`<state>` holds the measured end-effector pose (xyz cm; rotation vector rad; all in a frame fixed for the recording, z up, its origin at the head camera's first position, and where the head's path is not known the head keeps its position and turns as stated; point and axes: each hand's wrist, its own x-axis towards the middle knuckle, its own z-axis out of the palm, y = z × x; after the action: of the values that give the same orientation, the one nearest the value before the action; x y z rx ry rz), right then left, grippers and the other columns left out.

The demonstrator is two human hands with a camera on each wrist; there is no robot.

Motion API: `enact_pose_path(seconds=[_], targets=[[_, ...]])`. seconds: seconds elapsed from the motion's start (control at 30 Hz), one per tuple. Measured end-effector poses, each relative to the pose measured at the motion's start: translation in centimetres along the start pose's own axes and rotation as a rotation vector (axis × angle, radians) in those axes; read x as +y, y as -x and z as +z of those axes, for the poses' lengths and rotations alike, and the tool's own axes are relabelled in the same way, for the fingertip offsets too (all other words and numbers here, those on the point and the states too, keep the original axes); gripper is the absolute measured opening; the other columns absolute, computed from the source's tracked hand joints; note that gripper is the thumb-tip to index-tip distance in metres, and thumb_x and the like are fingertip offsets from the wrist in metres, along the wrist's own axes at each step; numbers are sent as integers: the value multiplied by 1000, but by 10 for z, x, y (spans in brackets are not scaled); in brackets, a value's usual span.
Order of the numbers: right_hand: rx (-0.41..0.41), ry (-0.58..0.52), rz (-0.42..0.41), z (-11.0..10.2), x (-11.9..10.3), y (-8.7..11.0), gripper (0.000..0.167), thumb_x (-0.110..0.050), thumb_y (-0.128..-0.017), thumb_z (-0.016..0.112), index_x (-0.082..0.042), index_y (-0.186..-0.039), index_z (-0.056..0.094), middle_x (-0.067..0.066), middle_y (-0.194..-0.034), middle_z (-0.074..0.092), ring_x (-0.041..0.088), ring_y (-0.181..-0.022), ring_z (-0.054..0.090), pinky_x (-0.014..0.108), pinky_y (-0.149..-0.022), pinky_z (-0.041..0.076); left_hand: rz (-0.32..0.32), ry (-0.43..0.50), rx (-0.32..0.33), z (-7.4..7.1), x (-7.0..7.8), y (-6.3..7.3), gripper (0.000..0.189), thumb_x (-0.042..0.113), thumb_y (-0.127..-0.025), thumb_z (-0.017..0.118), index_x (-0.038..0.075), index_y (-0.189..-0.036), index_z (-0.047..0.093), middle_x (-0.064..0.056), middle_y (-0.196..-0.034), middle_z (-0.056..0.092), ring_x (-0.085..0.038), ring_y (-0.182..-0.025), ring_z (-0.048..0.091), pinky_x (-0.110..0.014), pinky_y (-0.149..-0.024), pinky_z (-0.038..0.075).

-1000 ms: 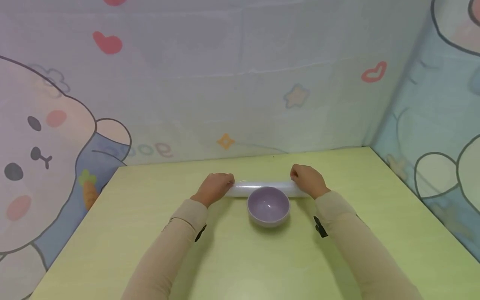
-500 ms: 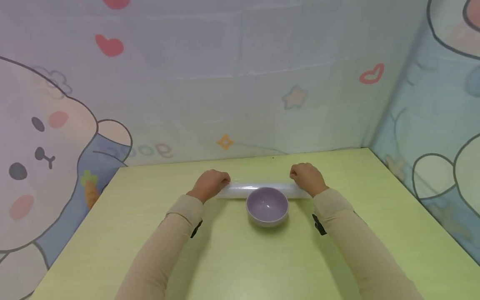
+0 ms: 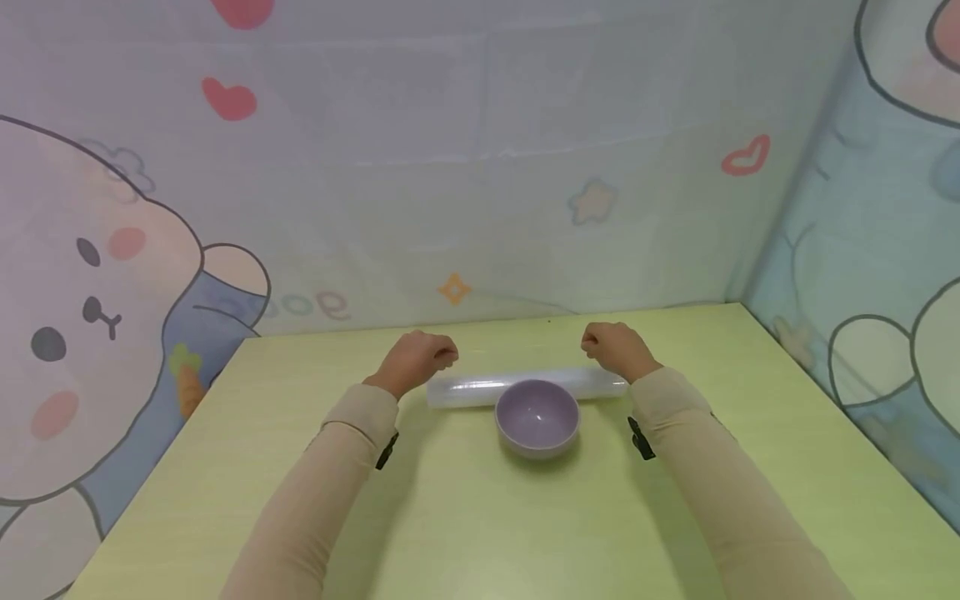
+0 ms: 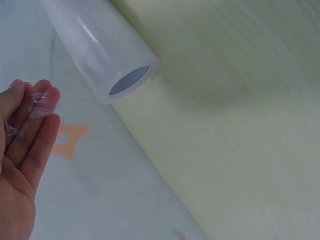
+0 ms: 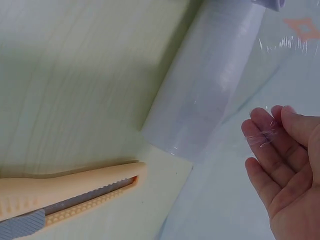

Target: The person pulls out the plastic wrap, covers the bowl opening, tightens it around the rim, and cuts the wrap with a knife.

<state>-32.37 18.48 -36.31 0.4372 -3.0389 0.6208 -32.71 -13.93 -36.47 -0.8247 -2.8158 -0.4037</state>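
"Two hands in play, left hand (image 3: 416,358) and right hand (image 3: 618,346). State of the fingers (image 4: 42,142)?"

"Clamped on film (image 4: 39,106): on each hand the thumb meets the fingers, with crumpled plastic caught there. In the head view the span between them is nearly invisible."

"Position of the roll (image 3: 467,391)?"

"Crosswise on the surface (image 3: 510,533), below the raised hands and apart from both. Where the film leaves it cannot be told."

"Handling, estimated?"

"Film: very light, limp, probably clingy; liable to tear or fold onto itself. Best held at the two corners, tension even. Roll: judged smooth and stiff, likely to turn under a pull. If it needs shifting, take it by the ends."

"Obstructions?"

"Bowl (image 3: 537,418), upright on the person's side of the roll, masking its middle. Contact between them: cannot tell. A cutter (image 5: 95,187) shows near one roll end in the right wrist view; not made out from the head. Its toothed edge could snag slack film. Backdrop (image 3: 525,208) rises past the far edge, judged too far off to interfere."
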Motion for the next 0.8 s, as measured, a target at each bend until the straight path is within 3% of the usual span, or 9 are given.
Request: enact_pose_path(seconds=[0.37, 0.5, 0.8], targets=[[84, -66, -50, -8, 1, -1, 17, -14, -95, 49, -2, -101, 60, 16, -95, 67, 28, -86, 64, 37, -68, 47, -44, 49, 9, -20, 3, -6, 16, 19, -92, 56, 11, -99, 69, -4, -89, 70, -15, -76, 65, -29, -73, 51], [137, -64, -81, -11, 2, -1, 17, -14, -95, 50, -2, -101, 60, 15, -94, 67, 28, -86, 64, 40, -72, 48, -35, 49, 17, -27, 4, -9, 18, 19, -93, 55, 10, -101, 68, -5, -91, 71, -16, -79, 66, -30, -73, 52], [171, -35, -98, -23, -2, -1, 20, -16, -94, 53, -2, -101, 65, 13, -89, 70, 27, -83, 66, 42, -76, 50, -20, 29, 31, -41, 3, -11, 19, 18, -92, 57, 8, -103, 68, -6, -92, 71, -18, -82, 67, -31, -74, 52]])
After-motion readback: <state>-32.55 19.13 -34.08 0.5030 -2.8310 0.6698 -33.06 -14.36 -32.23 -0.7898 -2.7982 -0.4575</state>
